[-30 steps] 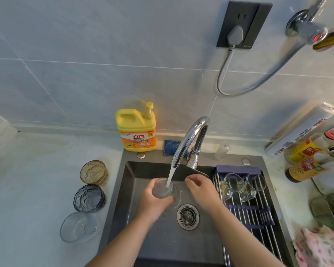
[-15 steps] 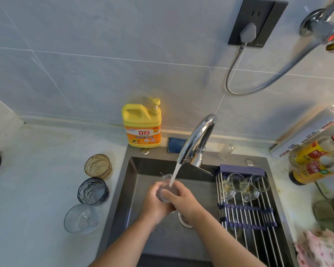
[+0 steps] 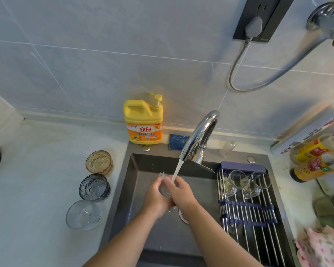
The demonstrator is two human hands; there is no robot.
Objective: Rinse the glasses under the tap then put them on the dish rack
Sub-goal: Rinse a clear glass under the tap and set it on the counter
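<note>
left hand (image 3: pixel 154 199) curled round clear glass (image 3: pixel 165 189) from its left | right hand (image 3: pixel 181 191) grips same glass from the right | glass between both palms over sink (image 3: pixel 135 189), water stream (image 3: pixel 176 168) landing on it | dish rack (image 3: pixel 249 209) right of hands, two glasses (image 3: pixel 237 180) at its far end | three glasses (image 3: pixel 94 186) on counter (image 3: pixel 37 189) left of hands | tap (image 3: pixel 199 135) beyond hands

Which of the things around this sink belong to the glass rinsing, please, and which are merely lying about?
Job: held glass, left hand, right hand, running tap, dish rack, two racked glasses, three counter glasses.
Lying about: detergent bottle, blue sponge, sauce bottles, pink cloth.
</note>
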